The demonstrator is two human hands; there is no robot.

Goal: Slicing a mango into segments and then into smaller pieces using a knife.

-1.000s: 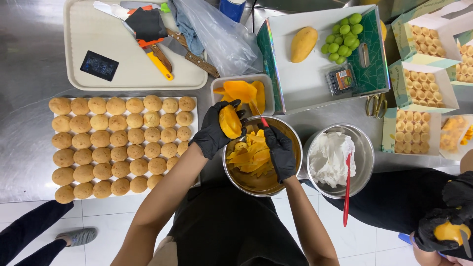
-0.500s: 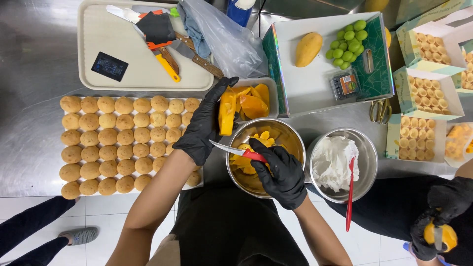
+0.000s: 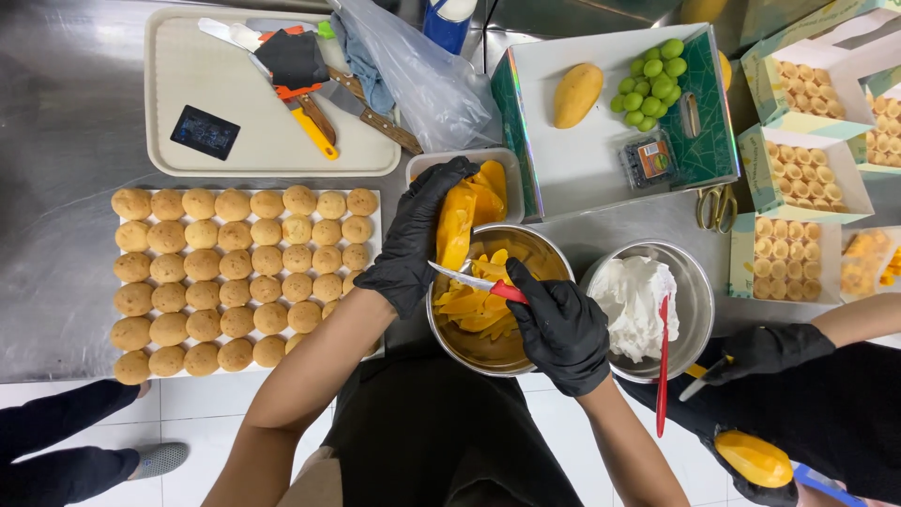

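bright, even overhead light | soft glare on steel counter (image 3: 56,122) and mixing bowl (image 3: 554,258) rim | shadows short, weak | sharp centre, slight wide-angle bend at edges | minor blur far right

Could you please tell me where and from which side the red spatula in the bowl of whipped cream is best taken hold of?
Grip the red spatula by its thin handle, the lower end that sticks out past the rim of the metal bowl toward the person. Come from that near side, fingers closing across the handle. Its upper end lies against the whipped cream, so it is probably messy, while the overhanging end looks clean and has free space around it.
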